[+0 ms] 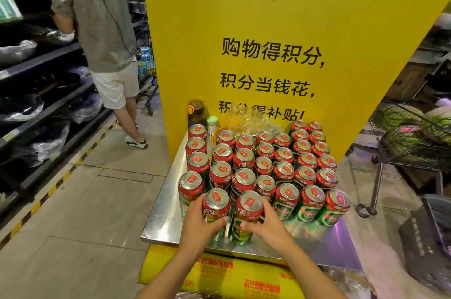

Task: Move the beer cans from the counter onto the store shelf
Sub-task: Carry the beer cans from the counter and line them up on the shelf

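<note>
At the near edge of the steel surface [168,223], two upright beer cans are gripped side by side. The left can [216,211] is clasped by the left hand [200,223], whose fingers are curled round its side; the right can [246,215] is held the same way by the right hand [266,223]. Just behind them, the remaining cans [266,167] are packed in close rows across the surface. Behind these rows a dark bottle [196,113] is stood against a yellow sign [268,30]. Farther off to the left, dark store shelves [36,93] are faced by a person [97,18] standing in the aisle.
</note>
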`<action>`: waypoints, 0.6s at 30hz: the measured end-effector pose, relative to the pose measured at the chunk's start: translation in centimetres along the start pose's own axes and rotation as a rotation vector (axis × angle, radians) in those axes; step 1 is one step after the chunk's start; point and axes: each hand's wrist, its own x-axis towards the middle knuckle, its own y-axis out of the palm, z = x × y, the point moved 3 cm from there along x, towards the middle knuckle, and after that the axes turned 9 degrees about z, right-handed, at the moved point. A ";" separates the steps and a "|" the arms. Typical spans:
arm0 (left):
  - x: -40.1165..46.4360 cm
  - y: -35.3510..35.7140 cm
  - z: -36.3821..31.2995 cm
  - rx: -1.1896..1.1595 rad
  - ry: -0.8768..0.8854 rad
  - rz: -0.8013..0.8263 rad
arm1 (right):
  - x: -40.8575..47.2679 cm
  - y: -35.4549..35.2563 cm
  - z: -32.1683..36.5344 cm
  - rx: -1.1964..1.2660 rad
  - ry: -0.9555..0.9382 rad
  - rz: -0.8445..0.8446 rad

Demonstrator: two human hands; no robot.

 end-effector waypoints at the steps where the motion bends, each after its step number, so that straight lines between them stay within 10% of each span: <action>1: 0.0 0.0 0.1 -0.004 0.003 -0.004 | 0.0 0.2 -0.1 -0.019 -0.006 0.017; 18: -1.0 0.2 -1.5 -0.044 -0.041 -0.038 | -0.4 -0.2 0.0 0.030 -0.045 -0.029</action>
